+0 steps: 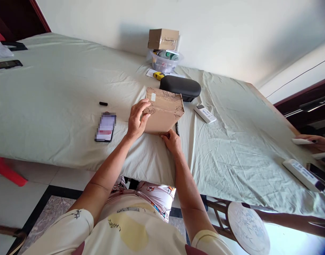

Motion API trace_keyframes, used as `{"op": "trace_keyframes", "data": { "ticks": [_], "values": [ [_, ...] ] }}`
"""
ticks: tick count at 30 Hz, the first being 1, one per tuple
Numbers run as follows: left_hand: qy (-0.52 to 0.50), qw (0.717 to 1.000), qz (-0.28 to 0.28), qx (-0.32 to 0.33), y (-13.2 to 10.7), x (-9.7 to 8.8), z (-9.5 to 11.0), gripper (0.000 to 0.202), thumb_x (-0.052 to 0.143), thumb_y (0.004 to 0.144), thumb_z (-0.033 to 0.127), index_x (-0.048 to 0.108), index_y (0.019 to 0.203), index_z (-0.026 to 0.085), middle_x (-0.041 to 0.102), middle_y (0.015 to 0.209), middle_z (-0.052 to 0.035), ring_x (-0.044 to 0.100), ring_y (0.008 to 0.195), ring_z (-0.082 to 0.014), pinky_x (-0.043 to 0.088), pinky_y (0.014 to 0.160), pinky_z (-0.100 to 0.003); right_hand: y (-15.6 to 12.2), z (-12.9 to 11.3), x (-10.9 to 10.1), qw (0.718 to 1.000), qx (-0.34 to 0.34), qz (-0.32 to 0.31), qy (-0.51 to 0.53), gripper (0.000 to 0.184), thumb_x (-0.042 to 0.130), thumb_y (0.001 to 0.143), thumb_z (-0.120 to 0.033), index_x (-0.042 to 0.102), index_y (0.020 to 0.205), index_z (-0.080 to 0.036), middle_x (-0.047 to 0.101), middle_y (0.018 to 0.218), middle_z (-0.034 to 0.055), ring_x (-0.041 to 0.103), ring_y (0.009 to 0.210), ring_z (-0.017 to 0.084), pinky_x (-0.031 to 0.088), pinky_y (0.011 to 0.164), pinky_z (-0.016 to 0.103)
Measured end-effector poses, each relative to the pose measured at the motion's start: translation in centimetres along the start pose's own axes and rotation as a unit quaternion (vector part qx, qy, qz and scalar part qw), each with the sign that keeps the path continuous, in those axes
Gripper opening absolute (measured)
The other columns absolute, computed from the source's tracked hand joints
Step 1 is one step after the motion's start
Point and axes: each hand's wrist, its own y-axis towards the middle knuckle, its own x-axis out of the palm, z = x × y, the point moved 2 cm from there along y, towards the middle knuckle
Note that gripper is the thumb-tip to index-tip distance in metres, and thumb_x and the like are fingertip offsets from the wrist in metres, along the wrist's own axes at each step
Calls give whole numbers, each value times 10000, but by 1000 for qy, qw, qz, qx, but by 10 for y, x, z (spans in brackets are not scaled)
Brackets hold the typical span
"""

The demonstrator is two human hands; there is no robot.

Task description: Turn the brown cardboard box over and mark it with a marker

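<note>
A cardboard box [162,118] with dark scribbled loops near its corners and a small white dotted label sits on the cloth-covered table in front of me. My left hand [138,118] grips its left side, thumb on the near face and fingers on the upper part. At the near lower edge, my right hand [172,141] pinches the box with thumb and bent fingers. A black marker [177,129] shows just beyond the right hand, beside the box; whether the hand touches it I cannot tell. Left of the box lie a small black cap [103,103] and a phone [106,128].
Behind the box are a black hard case [180,86], a yellow tape measure [158,75] and a plastic tub [164,64] with a smaller carton [163,39] above it. A white packet [205,114] lies right. Another person's hand [318,141] is at far right.
</note>
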Motion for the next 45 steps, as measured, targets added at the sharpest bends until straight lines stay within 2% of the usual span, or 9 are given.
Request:
{"op": "trace_keyframes", "data": {
  "ticks": [4, 7, 12, 21, 25, 30, 34, 40, 45],
  "values": [
    [-25, 999, 12, -20, 4, 1, -1, 343, 459, 1118, 489, 614, 1339, 278, 648, 1467, -107, 601, 1403, -231, 596, 1049, -366, -1, -6, -7, 1000, -7, 20, 12, 517, 589, 938, -711, 517, 726, -245, 518, 664, -12, 473, 639, 161, 423, 670, 324],
    [-32, 999, 16, -28, 7, 2, -2, 340, 459, 1115, 516, 643, 1264, 271, 669, 1417, -104, 623, 1363, -226, 615, 988, -349, -2, -7, -17, 994, -10, 105, 18, 601, 485, 973, -779, 583, 752, -229, 571, 715, 17, 531, 689, 183, 463, 719, 343],
    [-28, 998, 23, -45, 9, 3, -1, 364, 458, 1108, 544, 658, 1209, 257, 678, 1388, -109, 627, 1346, -229, 615, 999, -363, 2, 7, -24, 979, -32, 203, -8, 395, 563, 985, -597, 726, 1001, -237, 716, 1049, 118, 627, 1047, 272, 504, 990, 457],
    [-22, 998, 45, -49, 8, 7, 0, 331, 468, 1108, 518, 677, 1172, 270, 690, 1359, -91, 644, 1333, -234, 572, 1119, -424, 2, 30, -15, 986, 48, 125, -103, 324, 531, 878, -328, 809, 1005, -220, 649, 937, 104, 550, 888, 238, 462, 903, 422],
    [-16, 999, 46, -22, 2, 11, 0, 357, 416, 1129, 482, 619, 1328, 266, 644, 1471, -114, 584, 1424, -232, 501, 1200, -422, 1, 27, -15, 982, 98, 144, -70, 335, 526, 866, -352, 807, 997, -223, 621, 893, 80, 507, 772, 203, 443, 779, 361],
    [-31, 998, 53, 2, -1, 11, 0, 315, 468, 1124, 424, 599, 1359, 260, 647, 1476, -113, 585, 1420, -225, 512, 1185, -406, 2, 18, -19, 973, 103, 208, -16, 429, 559, 872, -442, 738, 1163, -182, 650, 969, 84, 565, 871, 209, 496, 852, 384],
    [-47, 997, 63, -16, 0, 12, 0, 266, 513, 1108, 413, 640, 1291, 268, 668, 1440, -100, 616, 1361, -223, 579, 1082, -372, 3, 5, -22, 954, 69, 287, 43, 549, 678, 825, -532, 632, 1257, -196, 621, 1031, 61, 585, 893, 197, 535, 867, 391],
    [-68, 995, 70, -13, 0, 17, 0, 265, 500, 1108, 391, 627, 1315, 285, 656, 1447, -91, 601, 1367, -216, 589, 1016, -339, -8, -23, -35, 887, -23, 453, 86, 354, 484, 1004, -548, 577, 1144, -236, 558, 1054, 78, 587, 985, 231, 542, 925, 453],
    [-54, 998, 27, 19, -1, 14, -4, 385, 414, 1118, 416, 545, 1449, 270, 607, 1524, -118, 550, 1444, -242, 541, 1106, -382, -33, -61, -35, 875, -218, 426, 71, 298, 498, 1042, -460, 582, 1241, -254, 570, 1039, 89, 612, 970, 259, 548, 892, 486]
  ]
}}
